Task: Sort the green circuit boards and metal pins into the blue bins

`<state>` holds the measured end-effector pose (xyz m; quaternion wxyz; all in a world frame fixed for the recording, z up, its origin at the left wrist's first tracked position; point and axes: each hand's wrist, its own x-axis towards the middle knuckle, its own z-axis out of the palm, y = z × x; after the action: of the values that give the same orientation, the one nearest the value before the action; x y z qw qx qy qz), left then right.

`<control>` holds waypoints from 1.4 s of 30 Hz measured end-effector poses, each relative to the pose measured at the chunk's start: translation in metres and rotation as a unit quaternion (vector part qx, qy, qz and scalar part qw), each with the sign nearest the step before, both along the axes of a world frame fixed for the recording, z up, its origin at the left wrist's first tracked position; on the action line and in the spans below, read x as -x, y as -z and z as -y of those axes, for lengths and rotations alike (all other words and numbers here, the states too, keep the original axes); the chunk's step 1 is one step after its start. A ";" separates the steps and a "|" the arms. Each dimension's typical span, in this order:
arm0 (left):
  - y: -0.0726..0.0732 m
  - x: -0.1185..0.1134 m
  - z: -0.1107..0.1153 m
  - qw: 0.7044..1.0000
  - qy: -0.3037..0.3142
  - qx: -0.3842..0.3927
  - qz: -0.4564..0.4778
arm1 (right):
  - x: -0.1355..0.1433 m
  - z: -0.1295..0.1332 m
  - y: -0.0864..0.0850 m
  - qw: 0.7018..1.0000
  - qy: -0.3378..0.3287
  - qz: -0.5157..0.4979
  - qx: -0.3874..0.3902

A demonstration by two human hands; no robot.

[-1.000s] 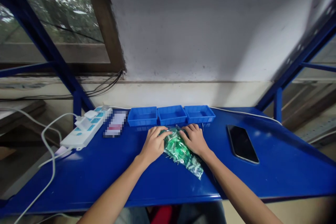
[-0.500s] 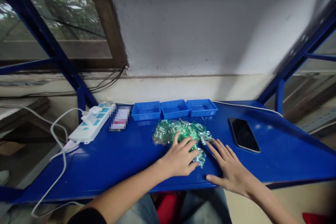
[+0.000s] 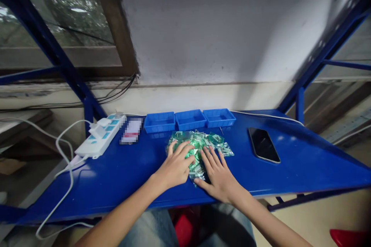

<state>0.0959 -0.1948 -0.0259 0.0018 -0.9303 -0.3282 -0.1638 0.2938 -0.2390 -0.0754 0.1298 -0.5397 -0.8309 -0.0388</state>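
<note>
Bins (image 3: 189,119), three blue ones along the desk's (image 3: 121,177) back edge, look empty; left hand (image 3: 175,166) and right hand (image 3: 218,173) press flat, fingers unclenched, on the green packets (image 3: 199,142).

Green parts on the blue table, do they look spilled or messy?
Yes. The green parts lie in a loose heap in crinkled clear wrap in front of the three bins, not inside them. Both hands, left and right, rest flat on the heap.

Concealed and unreadable items, blue bench

Pile of green parts (image 3: 203,142): near half covered by the left hand (image 3: 175,168) and right hand (image 3: 218,175), individual pieces too small to identify. Card (image 3: 131,131): surface blurred. White cable (image 3: 62,177): cut off at bottom edge.
</note>
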 end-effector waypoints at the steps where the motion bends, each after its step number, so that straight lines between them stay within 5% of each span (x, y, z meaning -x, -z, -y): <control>1: 0.000 0.001 -0.003 1.000 -0.007 0.001 0.011 | 0.003 -0.005 -0.001 1.000 -0.008 0.002 -0.001; 7: -0.013 -0.007 -0.036 0.995 -0.040 0.018 0.092 | 0.031 -0.033 -0.007 1.000 0.022 -0.017 -0.014; 11: -0.021 -0.020 -0.075 0.976 -0.199 -0.022 0.081 | 0.045 -0.037 -0.004 0.994 0.070 -0.054 -0.063; 18: -0.007 -0.017 -0.127 0.971 -0.239 0.011 -0.010 | 0.034 -0.039 -0.013 0.985 0.041 -0.102 -0.130; 30: -0.001 -0.004 -0.140 0.977 -0.206 -0.006 -0.047 | 0.020 -0.060 -0.018 0.964 0.066 -0.161 -0.199; 34: 0.000 -0.005 -0.137 0.975 -0.219 -0.013 -0.039 | -0.009 -0.106 -0.030 0.967 0.147 -0.125 -0.164; 38: -0.001 -0.004 -0.136 0.975 -0.219 -0.007 -0.041 | -0.031 -0.157 -0.030 0.985 0.104 -0.084 -0.112; 42: -0.004 -0.002 -0.139 0.980 -0.196 0.003 -0.044 | -0.035 -0.177 -0.023 0.992 0.079 -0.056 -0.082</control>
<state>0.0977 -0.0556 -0.0222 0.0452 -0.8544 -0.5040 -0.1176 0.3292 -0.0618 -0.0522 0.2165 -0.5926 -0.7710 -0.0867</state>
